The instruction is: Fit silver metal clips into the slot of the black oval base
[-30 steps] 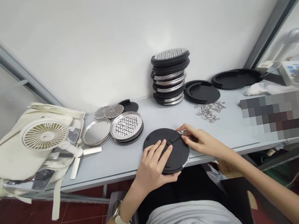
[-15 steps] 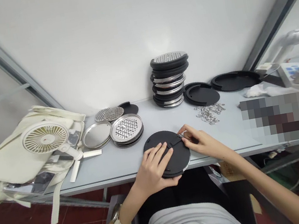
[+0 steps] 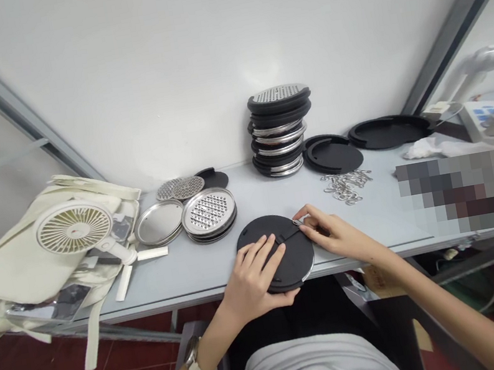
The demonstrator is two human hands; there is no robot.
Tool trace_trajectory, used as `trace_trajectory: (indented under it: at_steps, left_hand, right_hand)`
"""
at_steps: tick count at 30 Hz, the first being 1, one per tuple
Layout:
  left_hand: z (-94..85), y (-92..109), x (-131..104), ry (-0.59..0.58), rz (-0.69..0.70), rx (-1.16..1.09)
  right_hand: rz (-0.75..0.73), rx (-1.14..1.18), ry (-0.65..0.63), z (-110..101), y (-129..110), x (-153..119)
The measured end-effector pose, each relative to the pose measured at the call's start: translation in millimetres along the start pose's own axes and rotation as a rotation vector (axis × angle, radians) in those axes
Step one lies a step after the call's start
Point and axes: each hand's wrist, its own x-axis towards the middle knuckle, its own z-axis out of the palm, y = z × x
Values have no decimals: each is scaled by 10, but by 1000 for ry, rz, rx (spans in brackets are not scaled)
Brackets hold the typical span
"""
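A black round disc [image 3: 300, 258] lies at the table's front edge, with a silver rim showing at its lower right. My left hand [image 3: 259, 274] rests on it, fingers spread flat over the surface and thumb at the near edge. At the disc's upper right, my right hand [image 3: 323, 230] pinches a small metal hook [image 3: 297, 222] between thumb and index finger. A dark strip runs from the hook toward the disc's middle. Beyond the right hand is a pile of metal hooks [image 3: 346, 186].
A tall stack of black and silver discs [image 3: 282, 131] stands near the wall. Grater plates [image 3: 209, 211] and metal rings [image 3: 159, 223] lie left. Black trays [image 3: 334, 154] sit right. A white fan [image 3: 75, 227] rests on a cream bag [image 3: 14, 265].
The fingers of my right hand have shifted very slightly at the hook. My left hand stays in place on the disc.
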Motion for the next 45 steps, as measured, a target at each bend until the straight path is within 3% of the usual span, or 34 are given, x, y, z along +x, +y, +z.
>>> trace_trajectory:
  at_steps: [27,45]
  left_hand:
    - [15,-8,-6,-22,-6,-1]
    - [4,6,3,-5,-12,0]
  right_hand:
    - [-7,-80,29,-16,-43,-1]
    - [-3,28,103,20,-18,-1]
